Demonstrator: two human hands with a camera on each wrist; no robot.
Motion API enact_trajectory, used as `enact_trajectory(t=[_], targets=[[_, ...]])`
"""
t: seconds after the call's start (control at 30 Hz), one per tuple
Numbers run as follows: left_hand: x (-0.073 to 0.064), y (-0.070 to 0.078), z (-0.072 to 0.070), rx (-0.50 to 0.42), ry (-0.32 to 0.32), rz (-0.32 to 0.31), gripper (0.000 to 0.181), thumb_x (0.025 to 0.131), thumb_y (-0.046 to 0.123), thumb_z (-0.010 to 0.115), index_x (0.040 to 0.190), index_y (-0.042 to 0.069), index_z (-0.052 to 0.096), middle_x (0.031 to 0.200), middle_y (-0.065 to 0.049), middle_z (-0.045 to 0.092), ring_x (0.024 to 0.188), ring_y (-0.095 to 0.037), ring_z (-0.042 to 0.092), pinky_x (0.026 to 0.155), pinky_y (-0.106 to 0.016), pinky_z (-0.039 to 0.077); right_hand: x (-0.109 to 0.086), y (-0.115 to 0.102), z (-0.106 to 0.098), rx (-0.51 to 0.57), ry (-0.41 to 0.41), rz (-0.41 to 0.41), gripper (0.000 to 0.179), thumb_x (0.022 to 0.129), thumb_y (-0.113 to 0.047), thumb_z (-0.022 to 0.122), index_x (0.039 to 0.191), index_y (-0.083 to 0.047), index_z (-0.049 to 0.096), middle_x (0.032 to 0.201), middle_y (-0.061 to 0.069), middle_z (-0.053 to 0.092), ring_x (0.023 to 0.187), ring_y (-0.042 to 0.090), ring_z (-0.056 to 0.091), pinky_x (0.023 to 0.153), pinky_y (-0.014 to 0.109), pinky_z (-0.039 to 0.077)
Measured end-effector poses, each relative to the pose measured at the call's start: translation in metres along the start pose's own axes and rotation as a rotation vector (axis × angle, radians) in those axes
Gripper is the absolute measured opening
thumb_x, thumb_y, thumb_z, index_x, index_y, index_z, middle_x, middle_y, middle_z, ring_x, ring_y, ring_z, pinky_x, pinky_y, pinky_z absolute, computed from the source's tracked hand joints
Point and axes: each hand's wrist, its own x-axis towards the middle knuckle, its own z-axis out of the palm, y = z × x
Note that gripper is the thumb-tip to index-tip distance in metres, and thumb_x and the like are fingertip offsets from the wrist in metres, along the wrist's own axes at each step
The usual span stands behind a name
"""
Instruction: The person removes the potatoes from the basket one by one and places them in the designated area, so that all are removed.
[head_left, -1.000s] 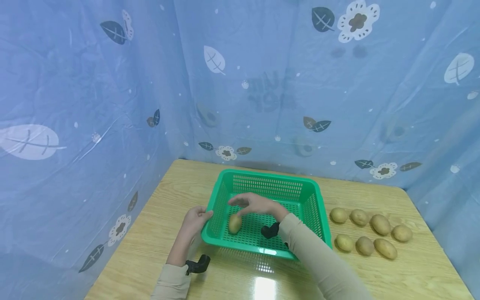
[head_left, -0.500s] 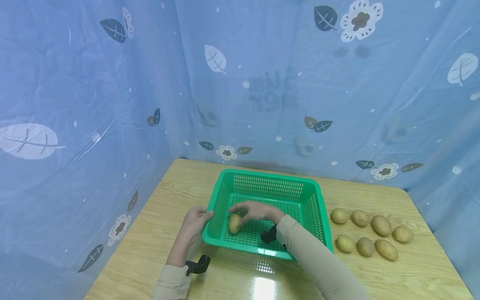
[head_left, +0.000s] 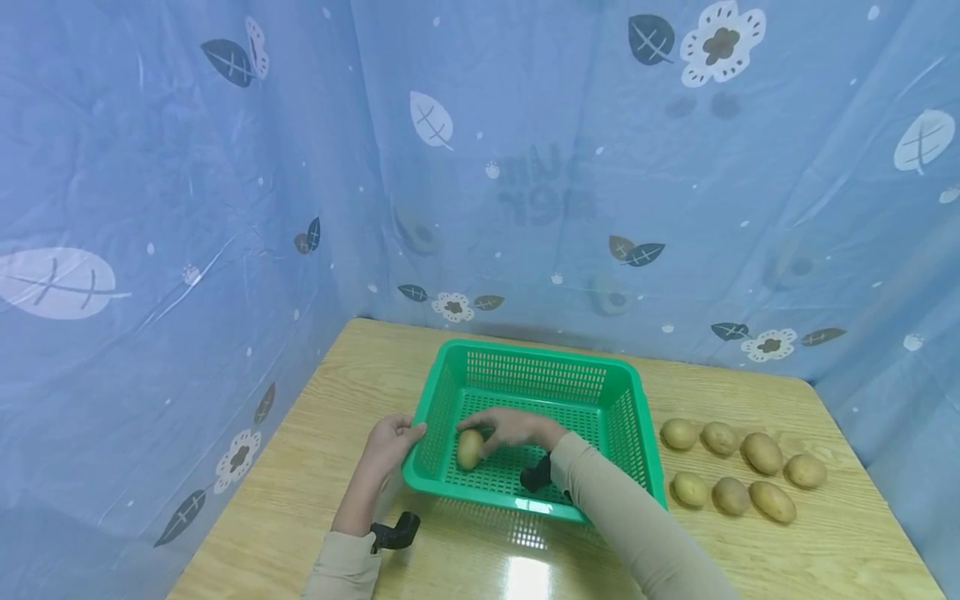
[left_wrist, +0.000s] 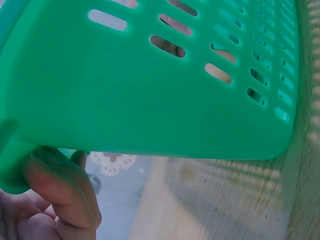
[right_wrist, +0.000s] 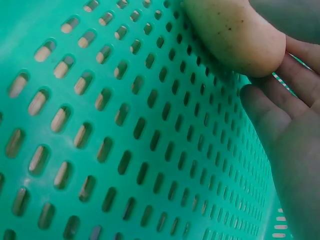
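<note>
A green plastic basket (head_left: 525,505) with slotted walls stands on the wooden table. My left hand (head_left: 388,442) grips its left rim, thumb on top; the left wrist view shows fingers (left_wrist: 65,192) curled under the rim beside the basket wall (left_wrist: 125,105). Inside, toward the left end, one potato (head_left: 469,449) rests on the slotted floor. My right hand (head_left: 513,427) reaches into the basket and holds this potato between thumb and fingers. Close up in the right wrist view, the speckled potato (right_wrist: 237,40) lies low over the slots, with the right hand (right_wrist: 295,120) around its end.
Right of the basket, several loose potatoes lie in two rows, among them a back-row potato (head_left: 762,452) and a long front-row potato (head_left: 773,502). A blue patterned curtain (head_left: 480,183) hangs behind and left of the wooden table (head_left: 847,533).
My right hand has lowered slightly from above the potato, and its thumb and fingers have come around it. The left hand and basket have stayed put.
</note>
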Motion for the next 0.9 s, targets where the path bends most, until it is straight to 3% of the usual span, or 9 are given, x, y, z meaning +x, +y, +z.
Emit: enact_trajectory(t=[0.23,0.47,0.9], targets=[[-0.0021,0.0021,-0.0019,0.012,-0.012,0.054,0.039,0.097,0.021,0.053,0.114,-0.013,0.053,0.095,-0.019,0.065,0.078,-0.018,0.067,0.068,-0.032,0.058,0.0005,0.0005,0.0015,0.008,0.015,0.01,0.056,0.085,-0.011,0.068,0.138,-0.011,0.048,0.145,0.007,0.044,0.135,0.029,0.037,0.109,0.049,0.033],[0.0001,0.0001,0.0003,0.002,0.002,0.004,0.035,0.096,0.017,0.053,0.118,-0.011,0.054,0.098,-0.019,0.066,0.083,-0.022,0.068,0.072,-0.033,0.058,0.0022,0.001,0.0044,0.018,0.037,0.012,0.053,0.085,-0.017,0.07,0.135,-0.01,0.052,0.141,0.007,0.049,0.13,0.029,0.043,0.105,0.049,0.038],[-0.0019,0.0027,0.0006,-0.008,-0.005,0.01,0.037,0.096,0.017,0.054,0.119,-0.012,0.053,0.101,-0.022,0.065,0.086,-0.026,0.068,0.072,-0.034,0.058,0.0047,0.0013,0.0075,-0.02,0.033,0.035,0.052,0.084,-0.021,0.072,0.133,-0.014,0.055,0.14,0.006,0.05,0.125,0.026,0.046,0.102,0.047,0.04]])
